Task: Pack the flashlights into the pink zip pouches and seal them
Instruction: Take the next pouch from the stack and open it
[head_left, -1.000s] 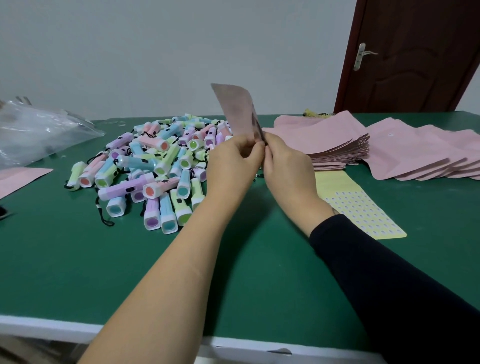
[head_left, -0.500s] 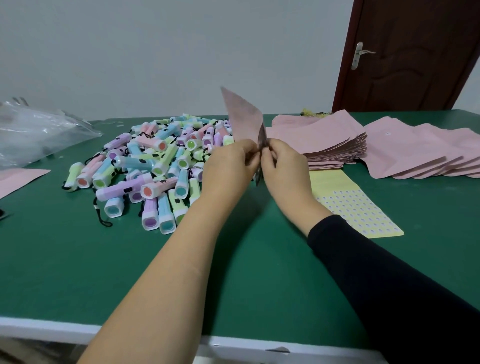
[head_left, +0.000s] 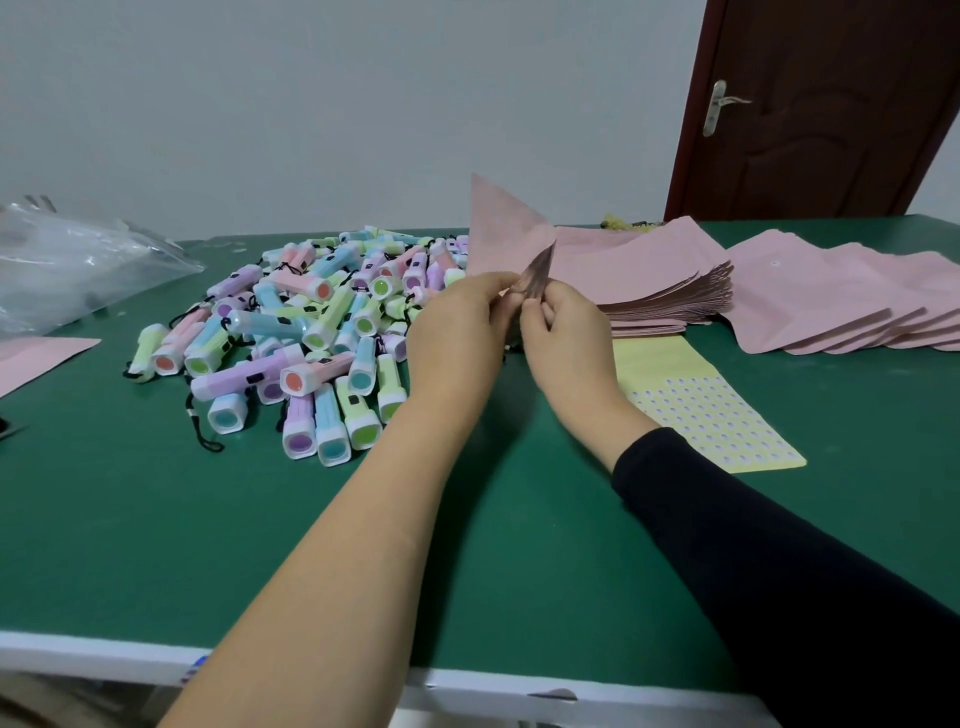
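Pinched between both hands, one flat pink zip pouch is held upright above the green table top, one corner pointing up. Left hand and right hand meet at its lower edge, thumbs and curled fingertips clamped on the material. A darker shiny strip shows at the edge nearest the right hand (whether the mouth is parted cannot be told). The held pouch looks flat.

Loose on the table, just behind and left of the left hand, lies a heap of small pastel plastic flashlights. A stack of flat pink pouches sits beyond the right hand, with a fanned row of pink pouches further right. A crumpled clear plastic bag lies far left, its contents unreadable. A yellow sheet of small round stickers lies flat beside the right wrist.

Both forearms reach forward from the near table edge, wrists close together: left forearm bare, right in a black sleeve
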